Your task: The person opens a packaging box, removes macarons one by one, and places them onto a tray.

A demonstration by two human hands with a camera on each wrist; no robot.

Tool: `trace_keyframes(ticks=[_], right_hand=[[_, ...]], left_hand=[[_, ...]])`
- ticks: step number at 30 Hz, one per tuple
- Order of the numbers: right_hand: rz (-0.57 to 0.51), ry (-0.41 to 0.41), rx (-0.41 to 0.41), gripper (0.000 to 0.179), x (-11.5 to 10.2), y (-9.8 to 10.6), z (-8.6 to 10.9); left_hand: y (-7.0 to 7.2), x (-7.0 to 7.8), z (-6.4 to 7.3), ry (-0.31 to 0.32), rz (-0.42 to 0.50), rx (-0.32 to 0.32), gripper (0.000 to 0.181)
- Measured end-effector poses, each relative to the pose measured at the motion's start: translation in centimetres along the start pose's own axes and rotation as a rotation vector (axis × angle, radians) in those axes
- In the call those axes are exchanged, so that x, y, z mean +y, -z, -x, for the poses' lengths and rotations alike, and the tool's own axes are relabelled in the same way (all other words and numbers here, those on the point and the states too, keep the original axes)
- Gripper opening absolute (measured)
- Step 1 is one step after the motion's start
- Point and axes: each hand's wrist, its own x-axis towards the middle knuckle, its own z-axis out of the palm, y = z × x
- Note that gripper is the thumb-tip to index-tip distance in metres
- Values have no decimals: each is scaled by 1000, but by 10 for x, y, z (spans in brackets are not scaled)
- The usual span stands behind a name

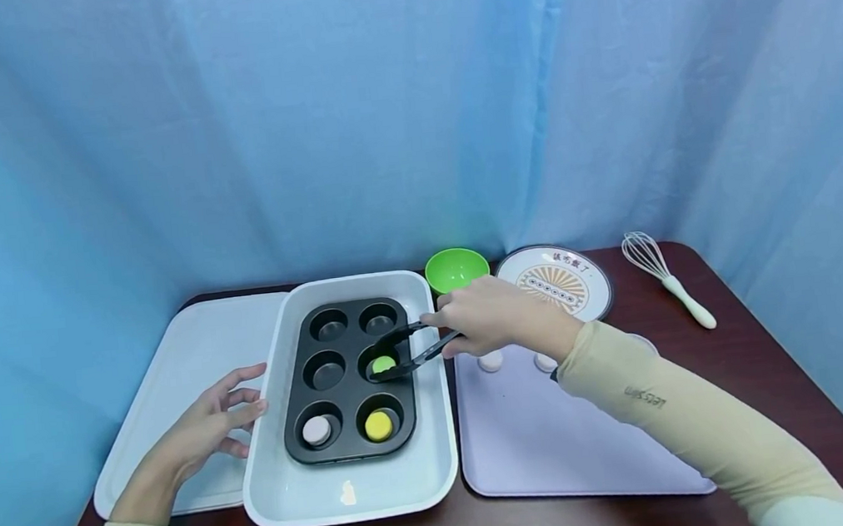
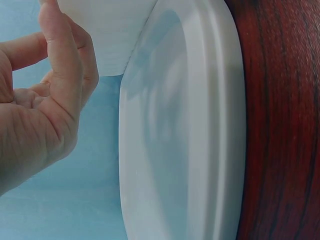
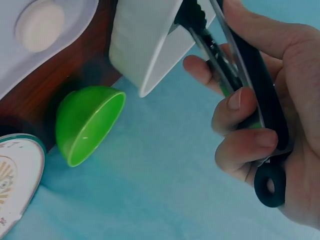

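Note:
My right hand (image 1: 488, 314) grips a pair of black tongs (image 3: 260, 85), fingers and thumb curled round the handles. In the head view the tongs' tips reach into the middle right cup of a dark muffin tin (image 1: 349, 411), on either side of a green round piece (image 1: 382, 365). A yellow round piece (image 1: 379, 425) and a pale one (image 1: 317, 430) sit in the two near cups. The tin lies inside a deep white tray (image 1: 352, 503). My left hand (image 1: 205, 420) is beside that tray's left wall, fingers loosely bent and holding nothing, fingertips right at the rim.
A flat white tray (image 1: 208, 323) lies at the left. On the right, a lilac tray (image 1: 550, 444) bears several pale round pieces (image 1: 490, 361). Behind it are a green bowl (image 1: 456, 268) and a patterned plate (image 1: 592, 281). A whisk (image 1: 683, 294) lies at the far right.

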Motion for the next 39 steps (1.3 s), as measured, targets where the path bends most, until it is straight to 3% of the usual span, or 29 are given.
trace_keyframes(ticks=[8,24,39], right_hand=[[36,-75,-93,48,-17,6,-14],[2,-101,-124,46,-22,1,-19],[-43,-85,-20,52,-9,-11,-5]], left_hand=[[0,-3,-2,-5,-5,0,73],[0,-1,0,8,-7,-3,72],[-1,-1,2,17,-9,-3,73]])
